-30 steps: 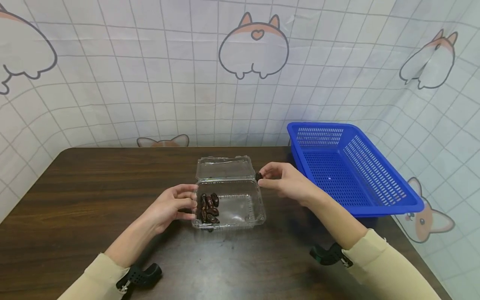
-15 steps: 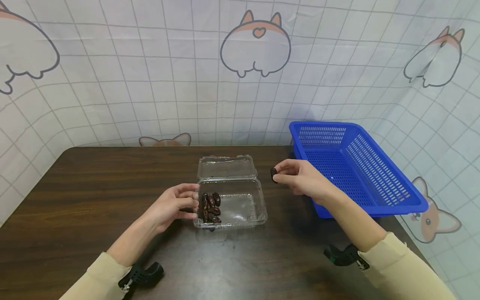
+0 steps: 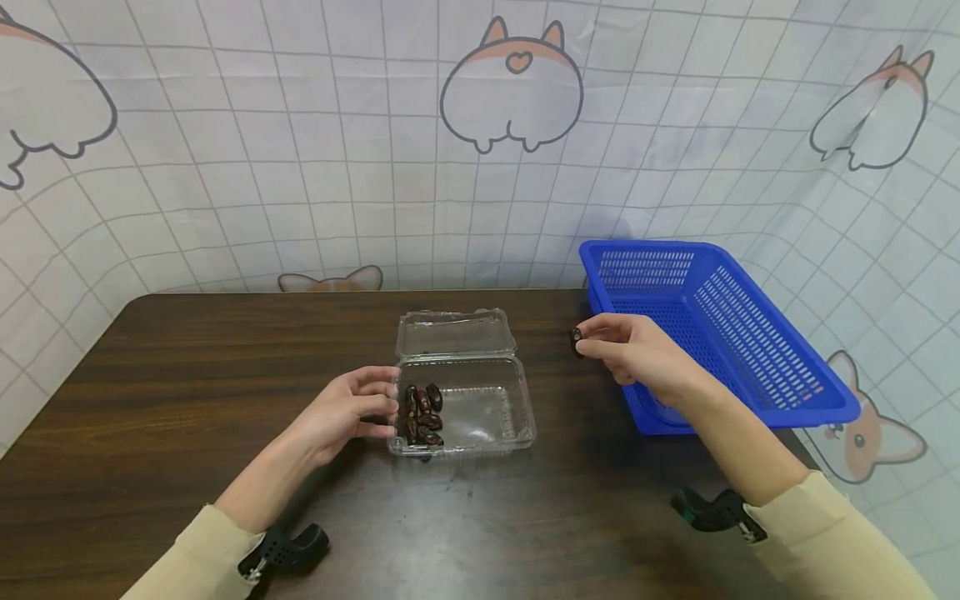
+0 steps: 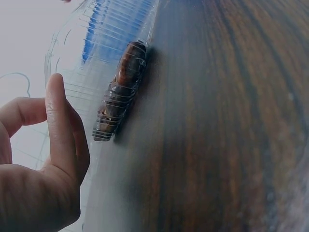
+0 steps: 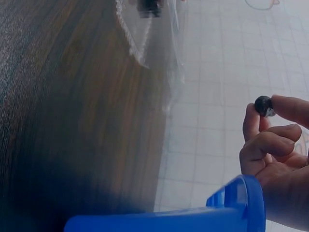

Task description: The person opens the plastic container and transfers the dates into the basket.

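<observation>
Right grip (image 3: 633,354) pinches a date (image 3: 576,340), long axis toward the worktop (image 3: 225,375)'s far edge. Left grip (image 3: 345,412), spread, touches the clamshell (image 3: 483,412).

My two sleeves were a plain pale cream, the left sleeve (image 3: 198,554) in the lower left corner of the frame and the right sleeve (image 3: 840,533) in the lower right, each ending in a softly creased edge. Beside the left edge sat a matte black mount (image 3: 296,550), curved like a hook with a rounded end and dotted with small holes; a silvery fitting (image 3: 253,567) showed at its base. Its twin, the right mount (image 3: 708,511), was black and curved too, with a greenish patch near its tip. Past the sleeves, my left hand (image 3: 347,412) and right hand (image 3: 637,350) were bare.
</observation>
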Motion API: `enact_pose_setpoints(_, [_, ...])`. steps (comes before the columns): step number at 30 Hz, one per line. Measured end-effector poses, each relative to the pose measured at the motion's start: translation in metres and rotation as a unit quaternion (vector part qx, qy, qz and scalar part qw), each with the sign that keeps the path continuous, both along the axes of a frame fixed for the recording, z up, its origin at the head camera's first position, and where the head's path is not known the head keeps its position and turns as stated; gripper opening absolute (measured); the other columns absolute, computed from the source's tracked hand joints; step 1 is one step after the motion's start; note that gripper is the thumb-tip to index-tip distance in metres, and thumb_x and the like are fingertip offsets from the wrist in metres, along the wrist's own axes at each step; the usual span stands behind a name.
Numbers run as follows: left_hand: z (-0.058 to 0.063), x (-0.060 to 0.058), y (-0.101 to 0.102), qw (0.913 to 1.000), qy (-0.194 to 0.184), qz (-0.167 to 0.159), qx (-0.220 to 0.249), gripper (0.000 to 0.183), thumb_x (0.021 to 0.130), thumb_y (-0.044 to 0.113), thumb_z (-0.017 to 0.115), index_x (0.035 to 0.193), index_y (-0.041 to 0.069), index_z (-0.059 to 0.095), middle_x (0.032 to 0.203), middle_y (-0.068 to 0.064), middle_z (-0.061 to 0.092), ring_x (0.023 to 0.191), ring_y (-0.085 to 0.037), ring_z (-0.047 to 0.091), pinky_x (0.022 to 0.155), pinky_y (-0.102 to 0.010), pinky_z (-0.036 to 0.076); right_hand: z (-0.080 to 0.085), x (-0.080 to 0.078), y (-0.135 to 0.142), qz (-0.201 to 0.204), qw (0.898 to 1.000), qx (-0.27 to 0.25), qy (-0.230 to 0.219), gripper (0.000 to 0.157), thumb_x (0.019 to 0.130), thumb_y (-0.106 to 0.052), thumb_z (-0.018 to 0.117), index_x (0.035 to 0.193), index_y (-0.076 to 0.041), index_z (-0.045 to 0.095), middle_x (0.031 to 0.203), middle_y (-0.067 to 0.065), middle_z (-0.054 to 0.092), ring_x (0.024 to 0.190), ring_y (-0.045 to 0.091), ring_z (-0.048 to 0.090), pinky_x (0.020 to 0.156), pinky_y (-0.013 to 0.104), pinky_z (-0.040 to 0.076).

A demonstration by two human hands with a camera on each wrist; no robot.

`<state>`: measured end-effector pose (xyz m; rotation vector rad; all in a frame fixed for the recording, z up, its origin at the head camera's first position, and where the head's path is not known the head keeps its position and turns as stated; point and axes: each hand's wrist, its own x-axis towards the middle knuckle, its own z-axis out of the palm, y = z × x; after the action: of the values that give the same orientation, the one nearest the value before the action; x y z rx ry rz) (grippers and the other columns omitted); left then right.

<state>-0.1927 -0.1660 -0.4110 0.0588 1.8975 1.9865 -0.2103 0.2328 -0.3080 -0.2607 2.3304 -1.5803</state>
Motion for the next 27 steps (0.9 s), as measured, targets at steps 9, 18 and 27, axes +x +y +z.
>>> enact_pose_setpoints(9, [0.002,0.0,0.0,1.0,0.003,-0.004,0.003,0.058,0.094,-0.002,0.062,0.148,-0.005,0.041,0.104,-0.008,0.056,0.087,-0.02,0.063,0.074,-0.035,0.062,0.003,0.001,0.011,-0.01,1.0,0.004,0.004,0.047,0.103,-0.021,0.065,0.14,0.005,0.052,0.083,0.003,0.045,0.054,0.012,0.025,0.053,0.032,0.024])
enact_pose_setpoints(18, [0.002,0.001,0.0,1.0,0.004,-0.004,0.006,0.058,0.095,-0.002,0.062,0.148,-0.006,0.039,0.103,-0.007,0.056,0.086,-0.02,0.063,0.074,-0.036,0.062,0.006,0.002,0.024,-0.028,0.999,0.017,0.012,0.048,0.103,-0.023,0.064,0.141,0.005,0.051,0.082,0.003,0.045,0.055,0.012,0.027,0.054,0.034,0.026])
enact_pose_setpoints(27, [0.001,0.001,-0.001,1.0,0.006,-0.006,0.004,0.058,0.094,-0.002,0.062,0.148,-0.006,0.04,0.103,-0.006,0.057,0.087,-0.02,0.063,0.075,-0.036,0.063,0.004,0.003,0.046,-0.058,0.998,0.014,0.023,0.048,0.102,-0.025,0.066,0.137,0.006,0.053,0.103,0.007,0.059,0.057,0.011,0.03,0.055,0.029,0.032])
